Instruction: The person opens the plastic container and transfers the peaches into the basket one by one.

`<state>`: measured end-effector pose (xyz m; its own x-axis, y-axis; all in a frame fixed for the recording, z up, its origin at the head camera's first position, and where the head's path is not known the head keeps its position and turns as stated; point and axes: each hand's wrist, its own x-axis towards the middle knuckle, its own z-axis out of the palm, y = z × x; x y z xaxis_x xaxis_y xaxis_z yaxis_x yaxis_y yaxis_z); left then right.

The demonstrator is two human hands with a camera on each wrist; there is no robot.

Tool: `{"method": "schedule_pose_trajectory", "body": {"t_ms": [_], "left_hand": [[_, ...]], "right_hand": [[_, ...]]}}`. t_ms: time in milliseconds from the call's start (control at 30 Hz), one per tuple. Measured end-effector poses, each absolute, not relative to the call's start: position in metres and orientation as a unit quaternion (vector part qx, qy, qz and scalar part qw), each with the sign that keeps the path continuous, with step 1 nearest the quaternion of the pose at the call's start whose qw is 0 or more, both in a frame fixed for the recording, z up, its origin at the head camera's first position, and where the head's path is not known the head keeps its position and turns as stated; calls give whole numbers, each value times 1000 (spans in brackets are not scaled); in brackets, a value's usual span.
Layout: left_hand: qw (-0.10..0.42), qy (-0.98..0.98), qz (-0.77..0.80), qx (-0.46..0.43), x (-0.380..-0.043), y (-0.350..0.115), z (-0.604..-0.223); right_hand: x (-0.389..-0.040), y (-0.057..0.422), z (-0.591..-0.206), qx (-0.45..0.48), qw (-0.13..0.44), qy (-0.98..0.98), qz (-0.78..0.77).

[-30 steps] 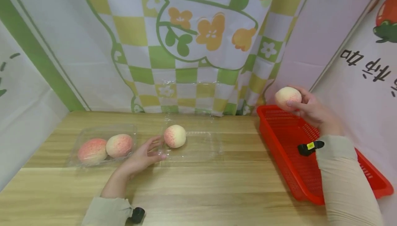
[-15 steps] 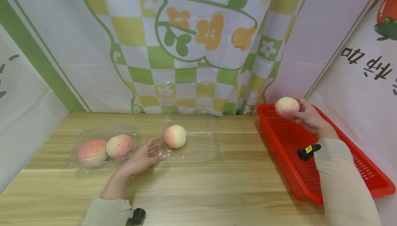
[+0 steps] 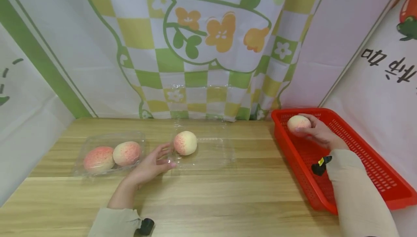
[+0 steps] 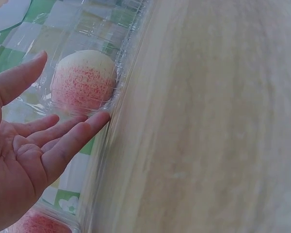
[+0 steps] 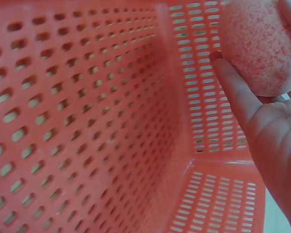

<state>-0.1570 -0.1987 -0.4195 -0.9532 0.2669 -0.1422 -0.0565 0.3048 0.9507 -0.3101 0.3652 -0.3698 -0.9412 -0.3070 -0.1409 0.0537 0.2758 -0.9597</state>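
Note:
My right hand [image 3: 317, 132] grips a pale peach [image 3: 299, 125] with a pink blush, inside the far end of the red plastic basket [image 3: 304, 175]. In the right wrist view the peach [image 5: 259, 46] sits between thumb and fingers, near the slotted wall. At the middle of the table, my left hand [image 3: 151, 164] has its fingers spread at the left side of a clear plastic box [image 3: 211, 153], whose lid stands raised at the back. One peach [image 3: 185, 143] lies in that box's left part. The left wrist view shows the left hand [image 4: 43, 145] with fingertips at the box wall.
A second clear box [image 3: 110, 137] at the left holds two peaches, a redder one [image 3: 99, 160] and a paler one [image 3: 127, 153]. A checked curtain [image 3: 169, 63] hangs along the table's back edge. White printed cloth [image 3: 384, 96] borders the right.
My right hand has lowered the peach from above the basket's far rim down into the basket. The left hand and the boxed peaches stay where they were.

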Motion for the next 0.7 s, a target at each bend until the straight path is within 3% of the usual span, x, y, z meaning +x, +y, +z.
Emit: {"method": "schedule_pose_trajectory", "body": {"t_ms": [700], "left_hand": [[138,798,583,63,-158,-200,-421]], "right_hand": [[-311,359,-388,-81,189,878,-432]]}}
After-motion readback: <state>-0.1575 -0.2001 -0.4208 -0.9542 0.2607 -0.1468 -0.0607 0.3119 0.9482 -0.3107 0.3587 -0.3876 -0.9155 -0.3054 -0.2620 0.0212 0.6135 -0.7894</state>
